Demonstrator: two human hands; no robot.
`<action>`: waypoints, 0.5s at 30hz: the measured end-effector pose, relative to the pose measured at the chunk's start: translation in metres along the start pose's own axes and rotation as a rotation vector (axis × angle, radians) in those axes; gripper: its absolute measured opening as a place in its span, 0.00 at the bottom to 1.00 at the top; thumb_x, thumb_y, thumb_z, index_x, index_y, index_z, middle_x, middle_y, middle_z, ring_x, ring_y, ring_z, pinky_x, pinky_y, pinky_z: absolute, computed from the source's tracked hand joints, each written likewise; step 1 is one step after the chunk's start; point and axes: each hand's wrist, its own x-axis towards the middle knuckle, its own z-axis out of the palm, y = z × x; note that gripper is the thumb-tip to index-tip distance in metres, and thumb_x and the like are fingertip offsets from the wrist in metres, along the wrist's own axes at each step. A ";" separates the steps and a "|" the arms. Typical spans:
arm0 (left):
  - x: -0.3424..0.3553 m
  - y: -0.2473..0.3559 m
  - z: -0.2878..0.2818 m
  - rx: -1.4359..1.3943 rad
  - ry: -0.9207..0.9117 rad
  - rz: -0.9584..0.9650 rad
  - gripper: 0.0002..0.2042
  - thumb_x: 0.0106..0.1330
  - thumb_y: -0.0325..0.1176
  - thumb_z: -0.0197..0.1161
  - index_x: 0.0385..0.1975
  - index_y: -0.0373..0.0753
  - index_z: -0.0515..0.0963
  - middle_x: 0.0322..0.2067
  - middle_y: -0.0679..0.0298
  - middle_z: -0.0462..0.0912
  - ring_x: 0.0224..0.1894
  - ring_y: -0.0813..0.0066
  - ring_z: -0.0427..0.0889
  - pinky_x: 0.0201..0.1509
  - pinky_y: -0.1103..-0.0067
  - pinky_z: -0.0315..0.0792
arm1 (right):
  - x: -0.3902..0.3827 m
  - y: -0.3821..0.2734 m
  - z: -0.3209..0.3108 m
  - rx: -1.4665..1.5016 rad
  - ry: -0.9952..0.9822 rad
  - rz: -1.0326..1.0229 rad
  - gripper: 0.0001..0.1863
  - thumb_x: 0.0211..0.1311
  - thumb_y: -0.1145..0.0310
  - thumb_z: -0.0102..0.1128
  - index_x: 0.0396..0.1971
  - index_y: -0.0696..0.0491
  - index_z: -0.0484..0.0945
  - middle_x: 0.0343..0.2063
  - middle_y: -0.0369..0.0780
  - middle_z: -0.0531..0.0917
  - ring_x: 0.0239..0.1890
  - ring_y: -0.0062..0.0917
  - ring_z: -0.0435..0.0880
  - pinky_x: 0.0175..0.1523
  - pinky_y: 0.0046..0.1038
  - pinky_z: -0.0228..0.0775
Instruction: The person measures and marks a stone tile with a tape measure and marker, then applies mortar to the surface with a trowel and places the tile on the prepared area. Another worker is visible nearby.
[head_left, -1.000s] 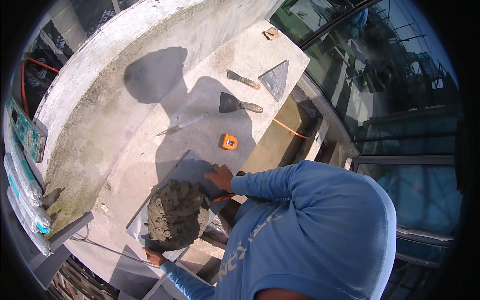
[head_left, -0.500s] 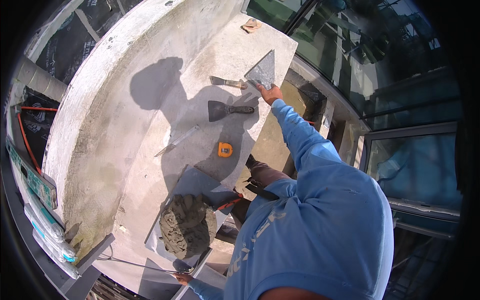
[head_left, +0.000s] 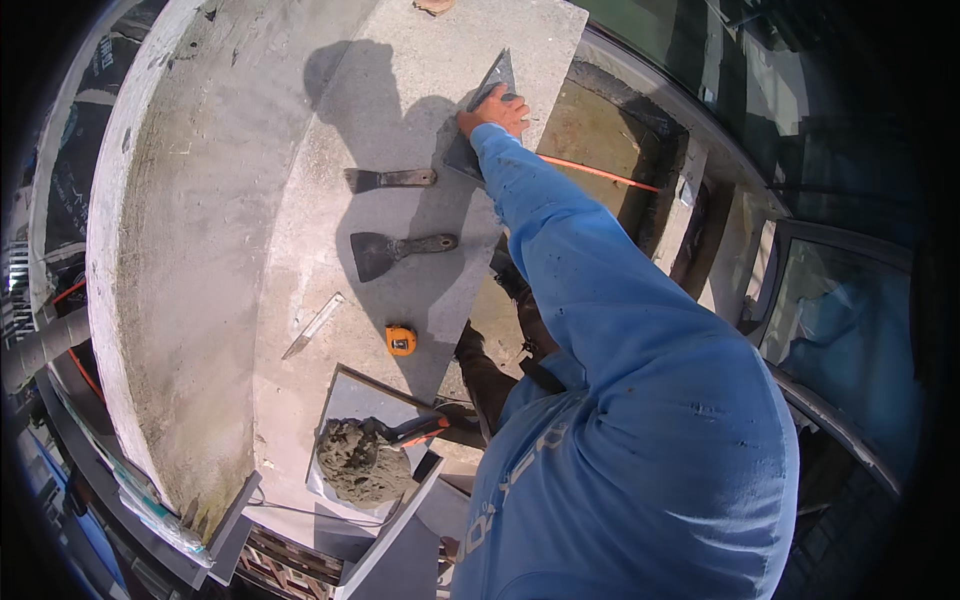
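My right hand (head_left: 497, 110) is closed around the handle of a plastering trowel (head_left: 463, 158), whose flat grey blade lies over the slab near its right edge. Fingers and sleeve hide part of the blade. Nearest to it on the slab are a narrow scraper (head_left: 390, 179) and a wider putty knife (head_left: 403, 252). Only a small bit of my left hand (head_left: 447, 548) shows at the bottom, beside a grey panel; its fingers are hidden. A heap of wet mortar (head_left: 362, 462) sits on a grey board (head_left: 357, 392), with an orange-and-black tool handle (head_left: 424, 432) sticking out.
An orange tape measure (head_left: 401, 340) and a slim pale tool (head_left: 313, 325) lie on the pale slab (head_left: 290, 400). A curved concrete wall (head_left: 190, 260) rises on the left. Past the slab's right edge, a lower recess (head_left: 590, 130) and glazed frames border the space.
My right hand has gone from holding the trowel near its corner to wrapping its handle, and the blade has turned. My left hand has moved right, mostly out of sight. The view has shifted.
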 end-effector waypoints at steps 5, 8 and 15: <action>-0.011 0.069 -0.004 0.079 -0.061 0.127 0.30 0.70 0.56 0.56 0.51 0.29 0.76 0.45 0.48 0.82 0.45 0.56 0.83 0.45 0.66 0.80 | 0.001 0.112 -0.042 -0.014 -0.062 -0.261 0.57 0.44 0.50 0.74 0.76 0.40 0.52 0.65 0.52 0.62 0.69 0.49 0.59 0.70 0.50 0.54; -0.013 0.104 -0.011 0.130 -0.071 0.175 0.30 0.70 0.56 0.56 0.49 0.29 0.77 0.42 0.48 0.83 0.42 0.56 0.83 0.43 0.65 0.80 | 0.005 0.223 -0.061 0.007 -0.085 -0.289 0.59 0.41 0.54 0.75 0.76 0.37 0.51 0.65 0.54 0.61 0.69 0.50 0.59 0.69 0.51 0.55; -0.019 0.152 -0.027 0.221 -0.055 0.226 0.29 0.71 0.56 0.55 0.43 0.28 0.80 0.37 0.48 0.85 0.36 0.55 0.85 0.39 0.63 0.80 | 0.005 0.439 -0.020 -0.346 -0.275 -0.003 0.60 0.42 0.67 0.71 0.76 0.29 0.46 0.65 0.51 0.61 0.69 0.48 0.59 0.70 0.54 0.53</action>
